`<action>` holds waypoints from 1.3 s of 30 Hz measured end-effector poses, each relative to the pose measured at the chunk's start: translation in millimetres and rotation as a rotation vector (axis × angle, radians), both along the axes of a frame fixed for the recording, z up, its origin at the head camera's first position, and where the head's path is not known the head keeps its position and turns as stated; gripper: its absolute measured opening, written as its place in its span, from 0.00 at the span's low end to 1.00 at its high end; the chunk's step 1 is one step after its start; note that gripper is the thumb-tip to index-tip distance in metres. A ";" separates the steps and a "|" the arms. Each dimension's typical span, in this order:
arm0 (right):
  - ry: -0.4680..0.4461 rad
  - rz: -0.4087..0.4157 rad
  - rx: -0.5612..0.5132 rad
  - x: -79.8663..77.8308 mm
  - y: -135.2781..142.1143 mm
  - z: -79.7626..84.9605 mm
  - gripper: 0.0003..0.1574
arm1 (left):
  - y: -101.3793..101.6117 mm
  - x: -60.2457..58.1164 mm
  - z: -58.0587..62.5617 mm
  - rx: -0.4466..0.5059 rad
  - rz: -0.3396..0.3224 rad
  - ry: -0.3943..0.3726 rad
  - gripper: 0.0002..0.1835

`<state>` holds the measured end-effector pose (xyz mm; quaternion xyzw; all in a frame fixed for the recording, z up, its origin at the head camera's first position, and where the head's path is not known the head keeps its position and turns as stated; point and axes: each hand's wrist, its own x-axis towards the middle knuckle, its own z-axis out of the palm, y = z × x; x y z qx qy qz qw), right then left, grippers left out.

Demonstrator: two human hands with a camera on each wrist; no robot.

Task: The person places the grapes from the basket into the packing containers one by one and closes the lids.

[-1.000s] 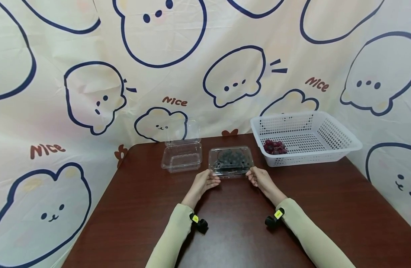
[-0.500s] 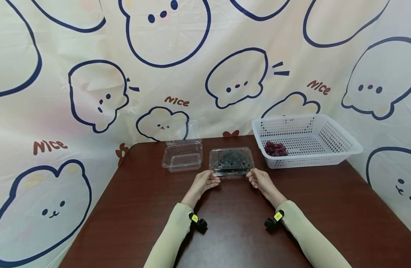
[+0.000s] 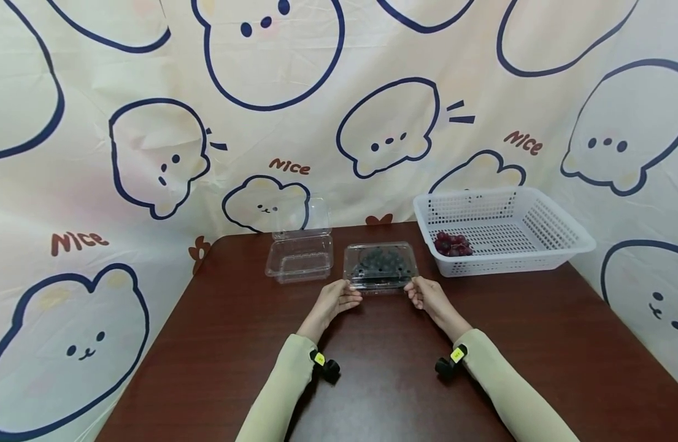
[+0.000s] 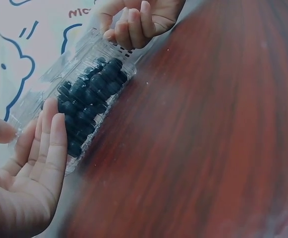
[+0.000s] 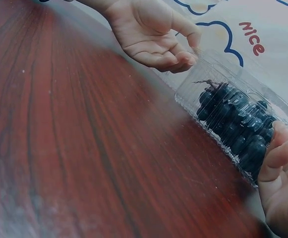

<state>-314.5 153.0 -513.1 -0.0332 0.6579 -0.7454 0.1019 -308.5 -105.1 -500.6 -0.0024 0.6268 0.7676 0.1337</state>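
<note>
A closed clear plastic clamshell box (image 3: 380,265) stands on the table in the head view. A bunch of dark grapes (image 5: 235,124) lies inside it, showing through the wall. My left hand (image 3: 334,301) pinches the rim at the box's near left corner, thumb above, the other fingers stretched in front of the wall. At the near right corner my right hand (image 3: 429,299) pinches the same rim between thumb and curled forefinger. Each wrist view shows both hands at opposite ends of the box.
An empty clear clamshell box (image 3: 300,256) with its lid raised stands to the left. At the right back is a white perforated basket (image 3: 504,263) holding red grapes (image 3: 453,244). A printed cloth (image 3: 316,135) hangs behind the brown table (image 3: 372,368).
</note>
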 end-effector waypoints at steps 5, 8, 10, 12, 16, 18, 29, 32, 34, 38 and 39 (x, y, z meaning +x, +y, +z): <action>-0.037 -0.004 -0.010 1.0 -0.4 2.9 0.23 | -0.8 0.9 2.2 -0.011 0.007 -0.002 0.14; -0.060 -0.030 -0.016 2.2 0.9 4.2 0.23 | -1.7 2.3 4.2 -0.039 -0.004 0.005 0.14; -0.067 -0.056 -0.018 2.9 1.9 5.2 0.23 | -2.7 3.1 5.6 -0.064 -0.010 0.023 0.15; -0.067 -0.082 -0.011 3.6 2.6 6.3 0.23 | -3.7 3.3 6.6 -0.092 -0.011 0.040 0.16; -0.037 -0.133 0.025 4.8 3.6 7.2 0.25 | -4.6 3.6 8.5 -0.155 -0.006 0.094 0.20; 0.001 -0.166 0.067 5.4 3.8 7.2 0.27 | -4.8 4.3 9.5 -0.189 0.007 0.124 0.20; 0.336 -0.347 0.475 9.3 3.5 11.8 0.29 | -3.7 7.5 15.7 -0.508 0.180 0.345 0.19; 0.412 -0.306 0.561 10.4 4.5 15.8 0.29 | -2.5 6.2 15.6 -0.583 0.209 0.397 0.20; 0.455 -0.271 0.596 10.6 5.3 17.7 0.31 | -1.3 6.1 16.0 -0.643 0.225 0.437 0.21; 0.520 -0.226 0.639 10.5 4.4 19.4 0.35 | 1.6 6.8 17.2 -0.741 0.239 0.501 0.24; 0.547 -0.222 0.654 10.2 3.7 19.0 0.36 | 2.5 7.5 17.9 -0.761 0.241 0.506 0.25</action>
